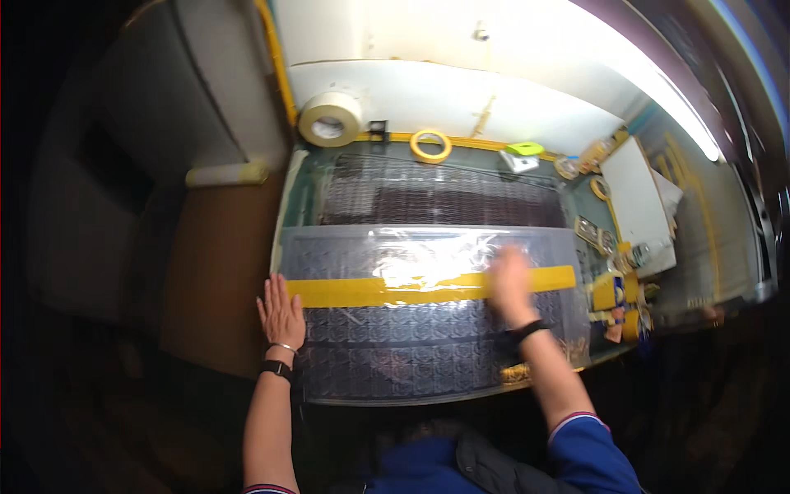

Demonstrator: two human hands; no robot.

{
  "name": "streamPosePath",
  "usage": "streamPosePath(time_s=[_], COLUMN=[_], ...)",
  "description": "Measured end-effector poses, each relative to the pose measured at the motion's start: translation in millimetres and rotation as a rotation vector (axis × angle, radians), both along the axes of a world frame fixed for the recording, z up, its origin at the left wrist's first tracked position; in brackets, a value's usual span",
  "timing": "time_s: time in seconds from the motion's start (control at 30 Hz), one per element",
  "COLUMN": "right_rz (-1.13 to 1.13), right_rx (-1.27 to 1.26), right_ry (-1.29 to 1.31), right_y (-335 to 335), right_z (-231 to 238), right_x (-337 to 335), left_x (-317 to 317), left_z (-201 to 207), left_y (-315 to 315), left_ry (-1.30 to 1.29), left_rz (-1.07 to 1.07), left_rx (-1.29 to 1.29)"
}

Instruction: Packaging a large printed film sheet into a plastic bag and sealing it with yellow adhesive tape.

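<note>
— So, where are the hands?

— From my seat I see my left hand (281, 314) lying flat and open, fingers spread, at the left edge of the clear sheet (428, 317), right where the yellow tape (428, 289) begins. It presses on the sheet's edge and grips nothing.

— And the other one?

— My right hand (509, 286) is on the tape, toward its right end. It is blurred, so I read it as open with the palm down on the strip, though I cannot make out the single fingers. Both wrists carry dark bands.

— Where does the sheet sit?

— It covers the near half of the table (298, 177), reaching the near edge. The tape runs straight across it from left to right, about midway up the sheet. Under the sheet I see a dark patterned mat (444, 198), which goes on bare toward the far edge.

— Anything else up there?

— At the far left corner stands a big white tape roll (331, 118). A smaller yellow roll (431, 146) lies flat near the middle of the far edge, and a small green thing (524, 149) sits further right along it. The right edge is crowded with small items I cannot tell apart, beside a white box (638, 198) near the far right corner.
</note>
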State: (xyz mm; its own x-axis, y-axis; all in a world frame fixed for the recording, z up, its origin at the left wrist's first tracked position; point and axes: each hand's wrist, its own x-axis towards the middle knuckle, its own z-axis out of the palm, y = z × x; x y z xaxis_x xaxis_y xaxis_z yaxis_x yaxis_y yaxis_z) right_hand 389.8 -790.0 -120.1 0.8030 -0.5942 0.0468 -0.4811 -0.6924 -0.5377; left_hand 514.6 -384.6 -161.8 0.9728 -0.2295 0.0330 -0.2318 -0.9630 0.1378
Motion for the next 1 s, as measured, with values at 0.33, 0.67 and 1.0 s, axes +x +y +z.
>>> streamPosePath(time_s=[0.33,0.67,1.0], right_rz=[0.584,-0.130,0.213], right_rx=[-0.155,-0.279,-0.090], right_ry=[-0.029,0.206,0.230], right_y=[109.2,-141.5,-45.6], right_z=[-26.9,-40.1,-24.3], right_x=[-10.6,-108.1,-74.7], left_x=[2.4,3.9,-4.9], left_z=[-7.3,2.0,-0.7], left_y=[0.0,-9.4,-41.5], left_ry=[0.041,0.087,0.089], left_rz=[-0.028,-0.003,0.019], left_rx=[0.053,0.118,0.127])
